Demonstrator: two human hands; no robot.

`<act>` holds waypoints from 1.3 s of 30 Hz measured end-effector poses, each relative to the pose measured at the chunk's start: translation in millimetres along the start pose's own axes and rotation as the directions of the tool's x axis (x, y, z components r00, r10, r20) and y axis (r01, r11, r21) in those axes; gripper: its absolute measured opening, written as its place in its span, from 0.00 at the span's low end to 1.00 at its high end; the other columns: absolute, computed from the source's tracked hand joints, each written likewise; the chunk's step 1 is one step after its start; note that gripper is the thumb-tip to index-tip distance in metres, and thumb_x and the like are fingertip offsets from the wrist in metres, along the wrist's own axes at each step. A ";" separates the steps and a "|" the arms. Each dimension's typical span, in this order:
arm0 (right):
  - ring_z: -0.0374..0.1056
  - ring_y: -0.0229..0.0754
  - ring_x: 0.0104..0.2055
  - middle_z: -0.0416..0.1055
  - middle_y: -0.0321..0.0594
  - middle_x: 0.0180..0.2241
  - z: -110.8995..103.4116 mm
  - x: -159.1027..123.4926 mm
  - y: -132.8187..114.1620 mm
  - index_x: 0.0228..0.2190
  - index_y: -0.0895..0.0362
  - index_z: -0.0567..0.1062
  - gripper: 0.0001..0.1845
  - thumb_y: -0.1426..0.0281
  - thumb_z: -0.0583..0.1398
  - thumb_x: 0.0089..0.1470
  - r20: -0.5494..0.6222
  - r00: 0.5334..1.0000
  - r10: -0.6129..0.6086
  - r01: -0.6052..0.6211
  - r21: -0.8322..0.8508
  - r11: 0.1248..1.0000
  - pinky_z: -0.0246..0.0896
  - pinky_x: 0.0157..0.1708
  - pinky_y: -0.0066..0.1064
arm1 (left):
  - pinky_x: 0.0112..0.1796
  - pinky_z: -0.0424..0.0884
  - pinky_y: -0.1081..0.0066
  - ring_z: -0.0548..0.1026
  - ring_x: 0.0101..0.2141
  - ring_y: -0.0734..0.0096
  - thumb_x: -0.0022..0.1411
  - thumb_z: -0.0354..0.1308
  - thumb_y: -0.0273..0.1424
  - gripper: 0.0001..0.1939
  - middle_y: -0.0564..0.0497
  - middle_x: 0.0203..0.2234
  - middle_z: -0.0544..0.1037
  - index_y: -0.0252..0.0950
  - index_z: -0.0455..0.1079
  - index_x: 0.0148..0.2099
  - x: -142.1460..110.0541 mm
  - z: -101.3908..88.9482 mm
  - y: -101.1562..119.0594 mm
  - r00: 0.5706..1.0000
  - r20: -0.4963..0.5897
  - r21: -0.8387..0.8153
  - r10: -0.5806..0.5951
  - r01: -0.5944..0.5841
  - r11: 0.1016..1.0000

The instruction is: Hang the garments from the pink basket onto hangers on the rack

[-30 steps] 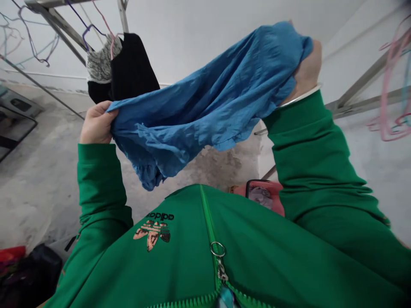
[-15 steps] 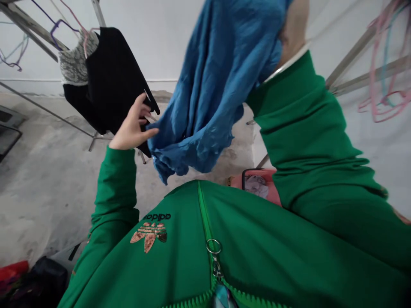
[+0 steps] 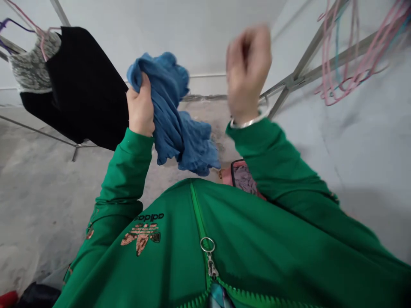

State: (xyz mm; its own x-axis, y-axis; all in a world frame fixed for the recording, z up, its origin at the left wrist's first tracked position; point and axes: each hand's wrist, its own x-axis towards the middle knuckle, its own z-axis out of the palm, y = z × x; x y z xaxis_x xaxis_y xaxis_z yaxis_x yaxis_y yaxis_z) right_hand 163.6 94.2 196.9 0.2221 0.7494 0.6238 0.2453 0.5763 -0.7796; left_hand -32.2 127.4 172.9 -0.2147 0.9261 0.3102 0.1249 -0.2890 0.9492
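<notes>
**Blue cloth hanging from the left hand, right hand raised apart**

The two bare hands are held apart, in front of a green zip-up jacket (image 3: 257, 239). The left hand (image 3: 140, 107) is closed on the upper end of a crumpled blue cloth with frilled edges (image 3: 170, 102), its thumb pressed over the fabric. The right hand (image 3: 247, 70), with a pale bangle (image 3: 248, 122) at its wrist, is lifted with curled fingers; blur prevents telling whether the fingertips meet.

Orientation: the cloth's long axis slopes from the left hand at upper left to a loose, frilled end at lower right, nearest the container.

Container: a pink container with a dark rim (image 3: 231, 174) lies partly behind the right sleeve and holds crumpled mauve-grey fabric (image 3: 244, 177).

Surroundings: left of the cloth, a long black garment (image 3: 90, 90) and a grey-and-white patterned garment (image 3: 32, 64) hang together; a pink hanger (image 3: 41, 40) shows at their necklines. The black garment's edge appears close beside the left hand. At right, pink hangers (image 3: 326, 60) hang by a grey metal frame (image 3: 298, 81). Open space separates the hands, with white wall (image 3: 205, 38) beyond and grey concrete floor (image 3: 48, 184) below.
</notes>
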 end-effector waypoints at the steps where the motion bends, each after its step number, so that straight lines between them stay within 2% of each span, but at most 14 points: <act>1: 0.58 0.37 0.29 0.57 0.33 0.26 -2.1 -25.5 6.2 0.29 0.51 0.61 0.09 0.64 0.53 0.62 -0.011 0.995 -0.097 0.096 -0.085 0.992 0.61 0.34 0.32 | 0.38 0.74 0.72 0.77 0.45 0.67 0.68 0.45 0.45 0.19 0.52 0.36 0.77 0.35 0.66 0.37 1.5 2.2 -1.1 1.000 -0.007 -0.004 -0.029 0.029 1.000; 4: 0.63 0.41 0.30 0.66 0.38 0.28 9.8 -96.3 32.0 0.30 0.53 0.65 0.11 0.60 0.57 0.57 0.354 0.929 0.106 0.038 -0.377 0.926 0.62 0.35 0.36 | 0.37 0.74 0.71 0.77 0.45 0.66 0.67 0.44 0.46 0.20 0.51 0.36 0.76 0.34 0.64 0.36 -0.8 12.2 1.5 0.997 0.012 -0.021 -0.072 0.073 0.997; 9: 0.66 0.53 0.45 0.70 0.52 0.43 40.7 -139.8 90.7 0.38 0.57 0.66 0.11 0.63 0.56 0.55 0.403 0.805 0.435 -0.083 -0.649 0.756 0.63 0.41 0.42 | 0.42 0.73 0.69 0.76 0.46 0.66 0.70 0.42 0.37 0.16 0.53 0.30 0.72 0.33 0.64 0.37 -9.2 25.3 10.9 0.998 0.058 -0.096 -0.030 0.036 0.995; 12: 0.66 0.49 0.44 0.71 0.48 0.41 31.4 -130.4 112.4 0.35 0.55 0.67 0.04 0.69 0.54 0.55 0.457 0.755 0.470 -0.128 -0.600 0.790 0.62 0.44 0.41 | 0.43 0.72 0.70 0.76 0.44 0.71 0.70 0.43 0.38 0.16 0.54 0.31 0.72 0.34 0.64 0.36 -2.6 15.3 4.6 0.996 0.062 -0.049 0.068 -0.065 0.997; 14: 0.65 0.44 0.39 0.71 0.41 0.34 14.7 -118.1 119.1 0.30 0.54 0.66 0.03 0.69 0.54 0.55 0.424 0.790 0.443 -0.213 -0.489 0.846 0.62 0.44 0.38 | 0.42 0.72 0.71 0.76 0.39 0.73 0.69 0.48 0.38 0.15 0.55 0.29 0.70 0.34 0.64 0.33 6.4 -3.5 -4.3 0.988 0.051 0.029 0.144 -0.146 0.989; 17: 0.65 0.42 0.37 0.68 0.36 0.30 -10.5 -96.6 120.3 0.30 0.53 0.66 0.05 0.66 0.52 0.56 0.165 0.914 0.370 -0.324 -0.254 0.912 0.63 0.43 0.35 | 0.42 0.69 0.70 0.72 0.33 0.73 0.63 0.58 0.32 0.09 0.55 0.25 0.69 0.33 0.66 0.31 17.8 -44.6 -18.2 0.976 0.117 0.304 0.185 -0.212 0.929; 20: 0.65 0.41 0.35 0.66 0.36 0.31 -22.5 -78.3 111.0 0.34 0.52 0.66 0.06 0.64 0.51 0.56 -0.072 0.931 0.357 -0.360 -0.043 0.932 0.63 0.40 0.35 | 0.47 0.67 0.61 0.71 0.36 0.64 0.54 0.60 0.23 0.04 0.53 0.25 0.68 0.34 0.68 0.33 18.0 -80.7 -26.7 0.988 0.138 0.709 0.069 -0.147 0.690; 23: 0.64 0.40 0.34 0.63 0.35 0.28 -20.2 -67.1 93.2 0.32 0.51 0.65 0.07 0.61 0.52 0.56 -0.071 0.953 0.295 -0.294 0.029 0.955 0.63 0.39 0.35 | 0.50 0.63 0.50 0.70 0.45 0.49 0.48 0.56 0.16 0.17 0.45 0.37 0.70 0.35 0.68 0.41 10.0 -96.6 -30.1 0.996 0.086 0.882 0.013 -0.082 0.464; 26: 0.64 0.39 0.34 0.62 0.35 0.28 -13.0 -59.3 75.7 0.30 0.52 0.65 0.09 0.60 0.52 0.57 -0.034 0.985 0.168 -0.168 0.007 0.986 0.63 0.40 0.35 | 0.47 0.64 0.47 0.65 0.52 0.40 0.43 0.56 0.16 0.27 0.37 0.51 0.64 0.36 0.63 0.48 4.6 -101.1 -33.2 0.994 0.063 0.898 0.084 -0.093 0.430; 28: 0.62 0.39 0.32 0.62 0.34 0.27 -10.5 -54.5 67.6 0.30 0.53 0.65 0.08 0.62 0.52 0.57 -0.063 0.989 0.134 -0.133 0.020 0.991 0.63 0.39 0.35 | 0.47 0.64 0.48 0.66 0.51 0.40 0.42 0.59 0.18 0.23 0.38 0.46 0.67 0.36 0.62 0.43 4.8 -105.2 -38.4 0.996 -0.011 0.886 0.083 -0.029 0.462; 31: 0.60 0.39 0.30 0.63 0.36 0.26 -11.5 -50.5 59.7 0.29 0.52 0.64 0.04 0.67 0.54 0.56 -0.143 0.981 0.135 -0.136 0.001 0.991 0.64 0.37 0.34 | 0.44 0.68 0.52 0.72 0.41 0.48 0.44 0.65 0.26 0.15 0.49 0.28 0.68 0.37 0.60 0.31 4.8 -111.7 -55.5 0.987 -0.111 0.788 -0.117 0.159 0.595; 34: 0.61 0.39 0.31 0.66 0.37 0.28 -15.4 -53.2 52.8 0.31 0.51 0.64 0.04 0.72 0.55 0.53 -0.186 0.975 0.121 -0.138 -0.079 0.987 0.64 0.36 0.33 | 0.35 0.72 0.58 0.74 0.31 0.60 0.50 0.64 0.33 0.13 0.53 0.22 0.67 0.38 0.61 0.31 -3.7 -105.6 -81.1 0.888 -0.151 0.368 -0.435 0.459 0.809; 37: 0.63 0.40 0.32 0.67 0.35 0.30 -21.0 -57.8 49.0 0.39 0.51 0.67 0.13 0.76 0.56 0.50 -0.072 0.993 0.097 -0.110 -0.200 0.974 0.65 0.38 0.36 | 0.35 0.74 0.62 0.75 0.31 0.64 0.55 0.59 0.33 0.08 0.51 0.26 0.73 0.38 0.62 0.34 -17.7 -82.1 -102.6 0.791 0.022 -0.185 -0.612 0.604 0.775; 39: 0.65 0.42 0.34 0.68 0.35 0.31 -26.9 -57.5 52.9 0.38 0.51 0.70 0.14 0.77 0.57 0.48 0.085 0.990 0.109 -0.077 -0.316 0.946 0.65 0.42 0.38 | 0.37 0.75 0.64 0.76 0.34 0.64 0.55 0.58 0.29 0.05 0.50 0.27 0.74 0.38 0.63 0.33 -24.9 -62.2 -108.3 0.770 0.100 -0.341 -0.631 0.622 0.705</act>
State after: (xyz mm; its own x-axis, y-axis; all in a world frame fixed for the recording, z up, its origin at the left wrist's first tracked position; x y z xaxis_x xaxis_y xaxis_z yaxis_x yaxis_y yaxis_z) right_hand 189.1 72.8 121.3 0.1664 0.8328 0.5280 0.5131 0.3842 -0.7676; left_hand -100.6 120.5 65.7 -0.1468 0.9193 -0.3651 -0.3757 0.2896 0.8803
